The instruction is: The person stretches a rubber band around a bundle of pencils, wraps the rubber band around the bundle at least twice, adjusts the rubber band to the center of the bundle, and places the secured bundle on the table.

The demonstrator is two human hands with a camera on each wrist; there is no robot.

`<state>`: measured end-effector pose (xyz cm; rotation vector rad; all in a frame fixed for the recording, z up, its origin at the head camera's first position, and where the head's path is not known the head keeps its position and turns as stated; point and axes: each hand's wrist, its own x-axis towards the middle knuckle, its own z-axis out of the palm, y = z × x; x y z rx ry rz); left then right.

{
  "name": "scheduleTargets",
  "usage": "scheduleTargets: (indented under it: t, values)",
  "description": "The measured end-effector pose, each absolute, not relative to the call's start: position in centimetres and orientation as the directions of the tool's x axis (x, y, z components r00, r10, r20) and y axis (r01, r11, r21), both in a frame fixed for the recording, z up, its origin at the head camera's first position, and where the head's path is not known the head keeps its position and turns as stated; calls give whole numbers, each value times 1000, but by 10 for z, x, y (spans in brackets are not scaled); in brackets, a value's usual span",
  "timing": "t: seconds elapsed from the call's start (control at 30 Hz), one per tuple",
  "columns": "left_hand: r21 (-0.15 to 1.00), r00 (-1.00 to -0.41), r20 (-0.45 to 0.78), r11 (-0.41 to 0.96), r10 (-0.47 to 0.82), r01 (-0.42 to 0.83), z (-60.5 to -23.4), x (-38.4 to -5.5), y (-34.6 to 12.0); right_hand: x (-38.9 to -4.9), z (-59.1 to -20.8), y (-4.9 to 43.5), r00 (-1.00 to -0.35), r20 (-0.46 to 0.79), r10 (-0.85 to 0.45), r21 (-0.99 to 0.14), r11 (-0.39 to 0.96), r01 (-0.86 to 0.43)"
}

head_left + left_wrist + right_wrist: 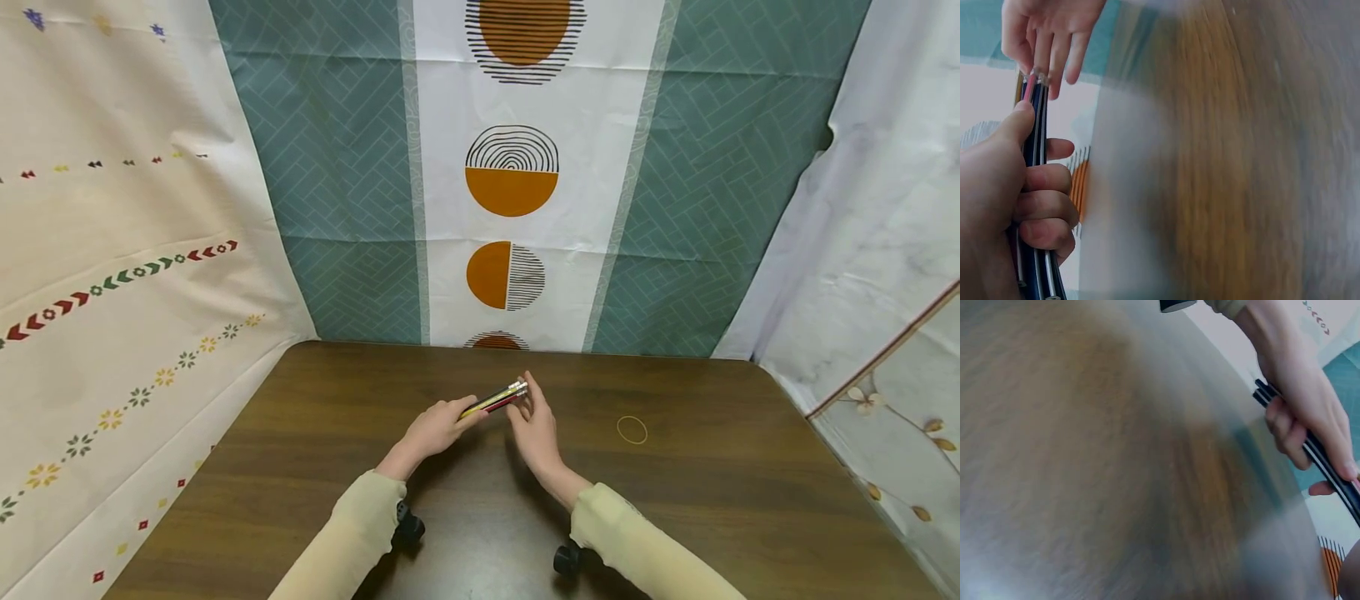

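My left hand (433, 429) grips a bundle of slim pencils (495, 401), raised above the table and slanting up to the right. Black, yellow and red barrels show, with pale tips at the far end. In the left wrist view the thumb lies along the pencils (1037, 119) and the other fingers wrap round them. My right hand (536, 429) is at the pale tips, its fingers mostly straight and its fingertips right at the ends. From the right wrist, the dark rear ends (1264, 392) stick out behind the left hand (1310, 394).
A thin yellow rubber band (618, 427) lies on the brown wooden table (712, 500), right of the hands. Patterned cloths hang behind the table (345, 167) and along both sides. Dark wrist devices (408, 527) sit under the sleeves.
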<state>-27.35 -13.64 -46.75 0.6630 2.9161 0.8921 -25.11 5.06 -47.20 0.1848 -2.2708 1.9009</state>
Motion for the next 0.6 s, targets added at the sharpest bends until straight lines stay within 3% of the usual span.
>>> scheduleTargets:
  t: [0.33, 0.6]
  values:
    - [546, -900, 123, 729, 418, 413, -460, -266, -122, -240, -471, 67, -955, 296, 3, -920, 271, -285]
    - [532, -887, 129, 723, 444, 440, -457, -262, -118, -234, -474, 85, -890, 450, -77, -792, 425, -438]
